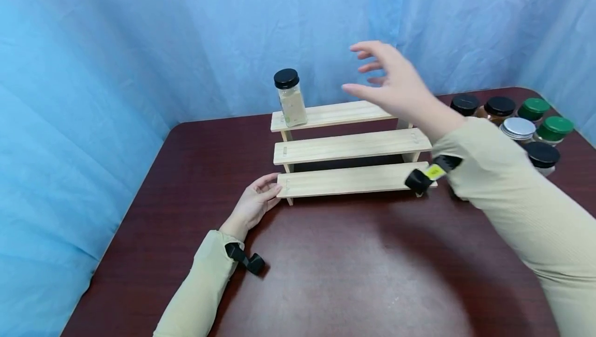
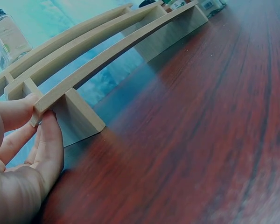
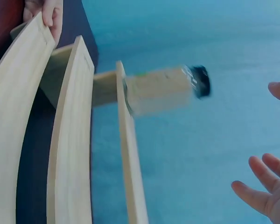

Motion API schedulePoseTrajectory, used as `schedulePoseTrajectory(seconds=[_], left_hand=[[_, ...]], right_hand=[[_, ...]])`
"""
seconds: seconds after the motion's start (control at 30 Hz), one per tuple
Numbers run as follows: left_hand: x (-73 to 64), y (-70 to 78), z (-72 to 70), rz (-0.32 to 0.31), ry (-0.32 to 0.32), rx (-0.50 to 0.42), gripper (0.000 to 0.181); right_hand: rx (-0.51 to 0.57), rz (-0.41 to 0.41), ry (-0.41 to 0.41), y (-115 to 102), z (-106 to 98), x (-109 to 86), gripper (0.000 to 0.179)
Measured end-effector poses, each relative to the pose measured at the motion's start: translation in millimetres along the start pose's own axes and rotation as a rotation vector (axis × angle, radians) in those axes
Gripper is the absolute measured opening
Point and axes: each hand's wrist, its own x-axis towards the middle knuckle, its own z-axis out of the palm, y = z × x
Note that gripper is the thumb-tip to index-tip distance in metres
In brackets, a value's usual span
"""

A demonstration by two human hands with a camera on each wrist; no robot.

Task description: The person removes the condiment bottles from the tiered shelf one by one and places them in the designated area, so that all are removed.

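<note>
A three-step wooden rack (image 1: pixel 349 180) stands on the dark red table. My left hand (image 1: pixel 253 203) pinches the left end of its lowest shelf, thumb above and fingers beneath, as the left wrist view shows. On the left end of the top shelf a glass spice jar (image 1: pixel 293 106) with a black lid stands upright, holding pale contents. My right hand (image 1: pixel 396 75) is raised above the right part of the top shelf, fingers spread and holding nothing. In the right wrist view the jar (image 3: pixel 158 91) is well apart from the fingertips (image 3: pixel 245 191).
At the table's right stand several more jars with black, green and silver lids, among them a green-lidded jar (image 1: pixel 554 129) and a black-lidded jar (image 1: pixel 542 156), partly behind the right sleeve. A blue curtain (image 1: pixel 223 42) hangs behind the table (image 1: pixel 326 264) and along its left side.
</note>
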Motion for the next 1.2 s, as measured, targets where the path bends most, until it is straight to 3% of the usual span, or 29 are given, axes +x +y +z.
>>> schedulePoseTrajectory(seconds=[0.2,0.53,0.87,1.2], left_hand=[[3.6,1.7,2.3,0.015,-0.015,-0.004,0.048],[6.1,2.3,2.1,0.01,0.009,0.001,0.048],[3.5,1.4,3.2,0.016,-0.012,-0.02,0.049],[2.0,3.6,2.0,0.014,-0.007,-0.028,0.048]], right_hand=[[-0.045,-0.061,-0.086,-3,39,28.2,0.077],[-0.044,-0.048,-0.112,2,81,44.2,0.082],[-0.022,-0.024,-0.145,7,105,47.1,0.084],[-0.028,-0.068,-0.079,11,120,46.1,0.081]])
